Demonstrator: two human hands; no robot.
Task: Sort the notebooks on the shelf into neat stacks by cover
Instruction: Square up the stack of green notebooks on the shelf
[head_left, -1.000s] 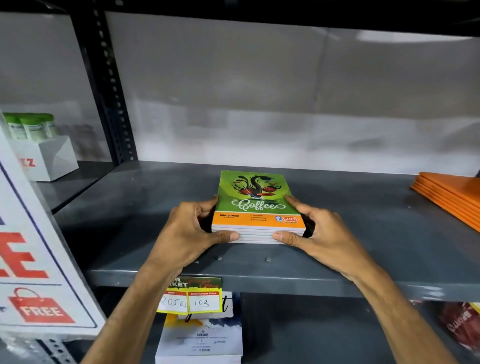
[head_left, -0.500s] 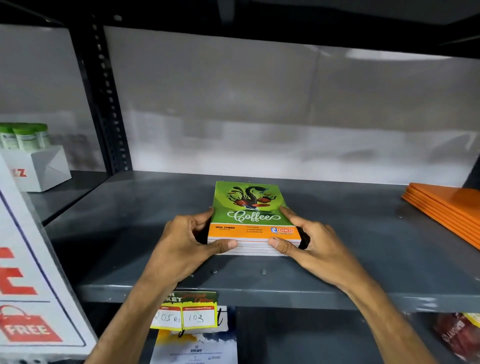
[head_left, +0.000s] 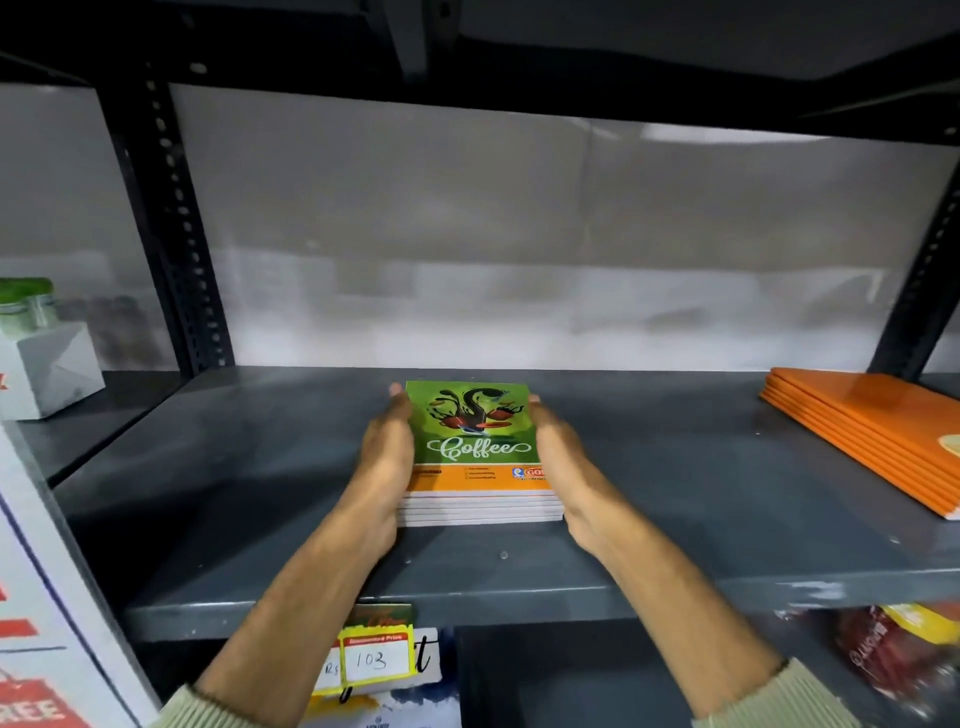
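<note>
Head camera view, looking forward and slightly down into a grey metal shelf (head_left: 727, 519) with a pale back wall. Near the middle of the shelf lies a small stack (head_left: 478, 467) of notebooks, flat, its near edge set back a little from the shelf's front lip. The top cover is green with a dark coffee-splash drawing and the word "Coffee" in white script, with an orange band along its near edge. Below it, the white page edges of several more notebooks line up evenly.

Two bare hands reach in from below, each forearm ending in a pale knitted cuff. The left hand (head_left: 387, 462) lies flat against the left side of the stack, fingers straight and held together, tips reaching the far corner. The right hand (head_left: 558, 462) mirrors it on the right side, fingers likewise straight and together. Both palms press inward against the stack's sides; neither hand curls around it or pinches it.

At the far right of the shelf, well apart from the green stack, lies an orange stack (head_left: 872, 431) of notebooks, set at an angle.

On the neighbouring shelf at far left stands a white box (head_left: 49, 366) with green-capped bottles (head_left: 26, 306). A yellow price tag (head_left: 376, 657) reading "103" hangs below the shelf's front edge.
</note>
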